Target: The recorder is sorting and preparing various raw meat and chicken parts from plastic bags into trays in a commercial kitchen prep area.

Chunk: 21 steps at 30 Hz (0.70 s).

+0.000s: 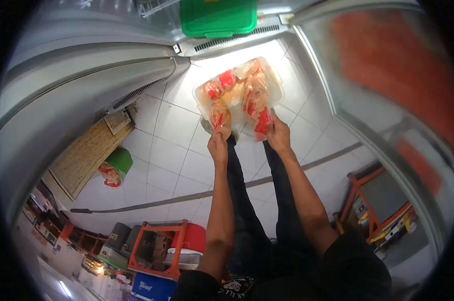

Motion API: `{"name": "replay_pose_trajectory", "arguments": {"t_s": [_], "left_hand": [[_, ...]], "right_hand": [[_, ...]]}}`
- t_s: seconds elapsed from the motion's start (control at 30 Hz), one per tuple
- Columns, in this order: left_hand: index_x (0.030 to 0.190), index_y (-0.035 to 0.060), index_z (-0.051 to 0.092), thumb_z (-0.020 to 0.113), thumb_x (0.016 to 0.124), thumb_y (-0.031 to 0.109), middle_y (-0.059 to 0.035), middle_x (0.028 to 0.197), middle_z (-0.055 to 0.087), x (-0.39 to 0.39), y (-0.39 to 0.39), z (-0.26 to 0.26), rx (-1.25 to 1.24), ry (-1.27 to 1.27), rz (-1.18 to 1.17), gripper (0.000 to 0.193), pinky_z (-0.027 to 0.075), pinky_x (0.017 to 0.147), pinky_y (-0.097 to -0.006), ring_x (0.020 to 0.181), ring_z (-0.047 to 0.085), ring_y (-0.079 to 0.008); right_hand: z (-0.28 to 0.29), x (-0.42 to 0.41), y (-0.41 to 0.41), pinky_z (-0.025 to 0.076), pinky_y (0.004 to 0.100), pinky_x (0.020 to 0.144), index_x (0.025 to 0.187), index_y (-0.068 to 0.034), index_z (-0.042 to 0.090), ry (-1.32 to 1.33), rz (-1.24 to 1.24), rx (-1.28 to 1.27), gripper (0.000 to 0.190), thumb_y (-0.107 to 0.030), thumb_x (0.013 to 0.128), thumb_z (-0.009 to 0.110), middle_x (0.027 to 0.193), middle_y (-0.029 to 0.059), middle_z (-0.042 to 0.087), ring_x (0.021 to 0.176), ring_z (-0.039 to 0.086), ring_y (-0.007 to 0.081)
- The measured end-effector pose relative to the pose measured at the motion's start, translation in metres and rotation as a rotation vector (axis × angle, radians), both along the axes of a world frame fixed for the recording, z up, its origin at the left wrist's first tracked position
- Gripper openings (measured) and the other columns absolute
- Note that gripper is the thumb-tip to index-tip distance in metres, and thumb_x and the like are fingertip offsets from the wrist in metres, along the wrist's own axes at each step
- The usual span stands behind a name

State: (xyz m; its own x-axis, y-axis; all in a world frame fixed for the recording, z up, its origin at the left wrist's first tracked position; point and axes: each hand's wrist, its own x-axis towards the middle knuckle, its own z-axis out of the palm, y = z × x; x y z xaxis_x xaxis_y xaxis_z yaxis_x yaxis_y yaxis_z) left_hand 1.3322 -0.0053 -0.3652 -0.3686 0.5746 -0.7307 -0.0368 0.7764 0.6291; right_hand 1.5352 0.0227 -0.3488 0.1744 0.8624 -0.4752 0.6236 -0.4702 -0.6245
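My left hand [218, 148] pinches the near end of a clear plastic packet [220, 113] with orange and red contents. In my right hand [280, 133] is the near end of a longer clear packet [256, 94], also with red in it. Both packets reach over a translucent plastic bin [276, 88] before my legs. Further packets lie inside, among them a red one [227, 79] towards the back and another [212, 90] at the left. What exactly the packets contain cannot be told.
A green-lidded container [218, 17] stands on the lit appliance just ahead. At the right is a glass door [362, 94], swung open. A green tub [120, 163] with packets at its mouth lies on the tiled floor [174, 146]. A grey floor strip [196, 195] crosses behind my feet.
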Motion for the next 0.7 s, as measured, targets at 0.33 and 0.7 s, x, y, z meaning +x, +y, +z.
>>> {"name": "replay_pose_trajectory", "arguments": {"t_s": [0.33, 0.7], "left_hand": [[0.081, -0.0062, 0.061, 0.042, 0.095, 0.028, -0.0195, 0.072, 0.062, 0.002, -0.015, 0.018, 0.242, 0.601, -0.253, 0.042, 0.045, 0.066, -0.0396, 0.070, 0.060, -0.0236], [0.093, 0.0028, 0.067, 0.043, 0.092, 0.044, -0.0211, 0.082, 0.066, -0.071, -0.059, 0.192, 0.363, 0.076, 0.213, 0.047, 0.049, 0.067, -0.0419, 0.080, 0.066, -0.0349]], "right_hand": [[0.084, 0.033, 0.046, 0.047, 0.0476, 0.074, 0.103, -0.002, 0.059, -0.011, 0.298, 0.103, 0.022, -0.013, 0.086, 0.050, 0.086, 0.0265, 0.061, 0.085, 0.059, 0.0443], [0.183, 0.051, 0.039, 0.047, 0.0385, 0.085, 0.110, 0.003, 0.061, 0.039, 0.327, 0.267, 0.030, -0.013, 0.085, 0.054, 0.102, 0.0194, 0.065, 0.096, 0.062, 0.0285]]}}
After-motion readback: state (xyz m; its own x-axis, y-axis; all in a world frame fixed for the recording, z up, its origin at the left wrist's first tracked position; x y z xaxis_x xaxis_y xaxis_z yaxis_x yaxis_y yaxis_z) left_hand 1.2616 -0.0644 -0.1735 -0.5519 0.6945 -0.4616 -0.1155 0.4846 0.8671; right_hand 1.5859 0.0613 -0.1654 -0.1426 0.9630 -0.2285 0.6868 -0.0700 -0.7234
